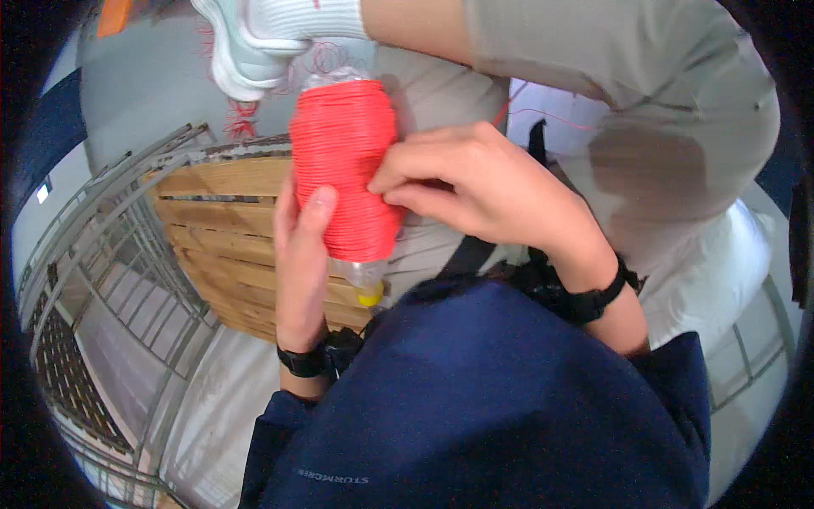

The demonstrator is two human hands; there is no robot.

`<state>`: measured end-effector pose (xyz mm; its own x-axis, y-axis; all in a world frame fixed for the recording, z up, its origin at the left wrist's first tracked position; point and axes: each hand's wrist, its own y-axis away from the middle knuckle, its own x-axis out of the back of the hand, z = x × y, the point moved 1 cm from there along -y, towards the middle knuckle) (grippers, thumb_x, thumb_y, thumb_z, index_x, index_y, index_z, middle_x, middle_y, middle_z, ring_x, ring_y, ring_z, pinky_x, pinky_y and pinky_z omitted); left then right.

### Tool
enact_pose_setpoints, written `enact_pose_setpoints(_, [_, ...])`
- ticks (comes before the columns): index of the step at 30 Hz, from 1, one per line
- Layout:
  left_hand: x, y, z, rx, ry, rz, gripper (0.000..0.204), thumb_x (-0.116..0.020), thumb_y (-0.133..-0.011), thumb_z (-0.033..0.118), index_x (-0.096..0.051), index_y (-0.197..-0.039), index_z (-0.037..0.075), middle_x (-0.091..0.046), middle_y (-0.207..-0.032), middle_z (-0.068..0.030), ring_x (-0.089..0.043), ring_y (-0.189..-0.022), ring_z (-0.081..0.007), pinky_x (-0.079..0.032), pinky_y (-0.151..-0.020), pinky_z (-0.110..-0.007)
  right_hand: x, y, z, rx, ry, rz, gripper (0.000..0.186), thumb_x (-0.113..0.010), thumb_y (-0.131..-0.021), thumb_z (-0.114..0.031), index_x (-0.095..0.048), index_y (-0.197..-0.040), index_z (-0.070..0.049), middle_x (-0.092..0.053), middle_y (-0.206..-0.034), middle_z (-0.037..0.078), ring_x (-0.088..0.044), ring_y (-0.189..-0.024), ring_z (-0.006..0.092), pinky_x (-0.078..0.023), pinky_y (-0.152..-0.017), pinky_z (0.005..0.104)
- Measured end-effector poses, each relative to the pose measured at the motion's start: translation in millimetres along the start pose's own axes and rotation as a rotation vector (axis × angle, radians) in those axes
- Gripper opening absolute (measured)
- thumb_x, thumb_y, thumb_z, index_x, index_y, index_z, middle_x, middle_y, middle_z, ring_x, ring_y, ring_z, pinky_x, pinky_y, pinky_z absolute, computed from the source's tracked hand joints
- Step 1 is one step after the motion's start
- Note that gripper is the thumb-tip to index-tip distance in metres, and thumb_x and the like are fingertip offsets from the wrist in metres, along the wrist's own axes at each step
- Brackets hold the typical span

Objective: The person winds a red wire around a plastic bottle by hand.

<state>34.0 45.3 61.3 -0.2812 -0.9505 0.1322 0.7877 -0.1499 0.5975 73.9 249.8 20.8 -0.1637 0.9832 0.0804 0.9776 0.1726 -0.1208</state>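
A clear plastic bottle with a yellow cap lies over my lap, its cap end toward me. Red cord is wound round most of its length in tight, even turns. My left hand grips the wound bottle from the left, thumb on top of the turns and the other fingers mostly hidden behind it. On the right side of the winding, my right hand has its thumb and fingertips pinched against the cord. Exactly which strand the fingertips hold is too small to make out.
A slatted wooden board rests on the left beside a grey metal rack. Loose red strands lie near a white shoe. My leg in beige trousers crosses the far side. A white sack is at right.
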Motion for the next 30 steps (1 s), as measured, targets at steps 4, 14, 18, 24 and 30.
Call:
enact_pose_setpoints(4, [13,-12,-6,0.008,0.076,-0.010,0.052,-0.062,-0.094,0.021,-0.047,-0.136,-0.005,-0.060,-0.125,-0.0120,-0.059,-0.111,-0.0171,-0.045,-0.099,-0.031,-1,0,3,0.000,-0.022,-0.014,0.011,-0.066,-0.083,-0.005,-0.063,-0.093,-0.001,-0.065,-0.084,0.015,-0.065,-0.077,0.0338,-0.051,-0.068,0.0379])
enact_pose_setpoints(14, [15,-19,-3,0.015,0.040,-0.143,0.051,-0.062,-0.093,0.016,-0.045,-0.137,-0.004,-0.058,-0.128,-0.0102,-0.055,-0.115,-0.0153,-0.041,-0.103,-0.032,-5,3,2,0.002,-0.029,-0.021,0.015,-0.067,-0.083,-0.004,-0.067,-0.098,-0.001,-0.067,-0.088,0.015,-0.066,-0.080,0.0332,-0.052,-0.071,0.0374])
enact_pose_setpoints(18, [0,-16,1,0.000,0.051,-0.163,0.053,-0.064,-0.092,0.013,-0.042,-0.139,-0.001,-0.057,-0.128,-0.0094,-0.055,-0.116,-0.0151,-0.042,-0.102,-0.031,-2,4,3,-0.032,-0.033,0.019,0.013,-0.066,-0.082,-0.008,-0.066,-0.094,-0.003,-0.067,-0.087,0.016,-0.066,-0.081,0.0350,-0.053,-0.075,0.0413])
enact_pose_setpoints(24, [4,-16,-1,-0.030,0.045,-0.193,0.055,-0.064,-0.093,0.013,-0.040,-0.141,0.000,-0.056,-0.129,-0.0095,-0.054,-0.116,-0.0151,-0.043,-0.101,-0.032,-7,4,3,-0.065,-0.037,0.012,0.011,-0.065,-0.082,-0.007,-0.063,-0.092,-0.001,-0.066,-0.084,0.017,-0.065,-0.079,0.0355,-0.052,-0.071,0.0412])
enact_pose_setpoints(30, [15,-26,-7,0.011,0.061,-0.104,0.055,-0.063,-0.093,0.010,-0.040,-0.142,0.000,-0.056,-0.129,-0.0107,-0.055,-0.116,-0.0155,-0.044,-0.100,-0.032,-8,1,4,-0.066,0.032,0.012,0.010,-0.063,-0.082,-0.006,-0.061,-0.090,-0.001,-0.065,-0.082,0.018,-0.065,-0.079,0.0368,-0.052,-0.071,0.0422])
